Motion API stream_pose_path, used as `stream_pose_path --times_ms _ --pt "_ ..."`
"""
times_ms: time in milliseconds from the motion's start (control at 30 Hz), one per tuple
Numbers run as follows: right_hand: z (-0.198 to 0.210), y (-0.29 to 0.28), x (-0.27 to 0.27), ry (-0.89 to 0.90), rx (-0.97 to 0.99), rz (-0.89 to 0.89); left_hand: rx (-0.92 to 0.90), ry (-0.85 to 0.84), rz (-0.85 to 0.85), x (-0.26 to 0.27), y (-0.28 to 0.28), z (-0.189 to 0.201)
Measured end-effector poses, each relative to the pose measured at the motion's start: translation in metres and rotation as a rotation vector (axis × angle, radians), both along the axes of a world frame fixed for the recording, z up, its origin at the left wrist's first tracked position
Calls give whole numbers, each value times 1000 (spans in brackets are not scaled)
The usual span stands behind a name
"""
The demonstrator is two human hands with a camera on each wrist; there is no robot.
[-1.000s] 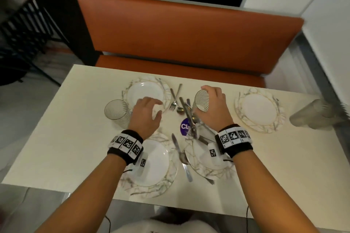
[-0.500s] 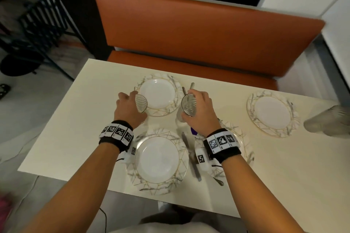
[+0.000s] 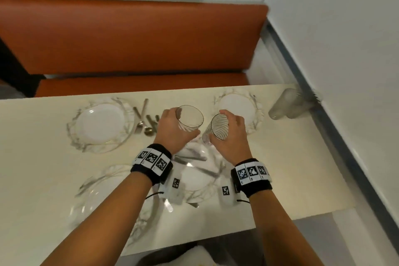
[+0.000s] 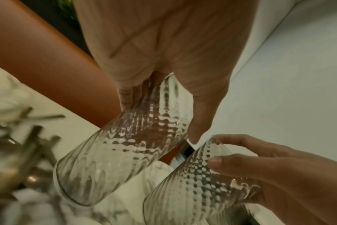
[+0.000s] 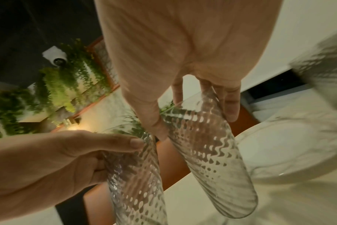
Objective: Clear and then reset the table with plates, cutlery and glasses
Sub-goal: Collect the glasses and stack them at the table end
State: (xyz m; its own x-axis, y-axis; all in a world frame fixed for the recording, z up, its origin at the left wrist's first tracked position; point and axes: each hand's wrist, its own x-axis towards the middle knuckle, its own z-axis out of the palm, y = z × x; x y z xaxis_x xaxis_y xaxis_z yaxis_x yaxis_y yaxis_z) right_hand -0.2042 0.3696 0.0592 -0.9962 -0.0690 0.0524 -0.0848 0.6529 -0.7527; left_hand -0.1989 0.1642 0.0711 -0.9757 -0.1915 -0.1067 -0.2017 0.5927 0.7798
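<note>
My left hand (image 3: 172,128) grips a clear ribbed glass (image 3: 190,119) above the middle of the cream table (image 3: 291,164). Beside it, my right hand (image 3: 234,130) grips a second ribbed glass (image 3: 217,128), tilted, its base near the first glass. In the left wrist view the left glass (image 4: 125,152) lies in my palm and the right glass (image 4: 198,182) is close by. The right wrist view has the right glass (image 5: 212,152) between thumb and fingers. Four marbled white plates lie on the table: far left (image 3: 100,124), far right (image 3: 237,106), near middle (image 3: 196,176) with cutlery on it, near left (image 3: 101,194).
Spoons and forks (image 3: 145,121) lie between the far left plate and my left hand. A stack of glasses (image 3: 285,107) lies at the table's far right corner by the white wall. An orange bench (image 3: 129,36) runs behind the table.
My left hand took hold of the glass left of the far plate. Both hands then carried their glasses rightward, now close together near the far right plate.
</note>
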Motion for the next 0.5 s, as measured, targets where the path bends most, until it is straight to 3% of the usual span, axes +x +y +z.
stream_pose_path --times_ms 267,500 --pt "-29 159 -15 -13 78 -281 78 -11 -296 -44 163 -23" --pt "-52 265 -28 -110 126 -405 116 -19 -353 -61 263 -51"
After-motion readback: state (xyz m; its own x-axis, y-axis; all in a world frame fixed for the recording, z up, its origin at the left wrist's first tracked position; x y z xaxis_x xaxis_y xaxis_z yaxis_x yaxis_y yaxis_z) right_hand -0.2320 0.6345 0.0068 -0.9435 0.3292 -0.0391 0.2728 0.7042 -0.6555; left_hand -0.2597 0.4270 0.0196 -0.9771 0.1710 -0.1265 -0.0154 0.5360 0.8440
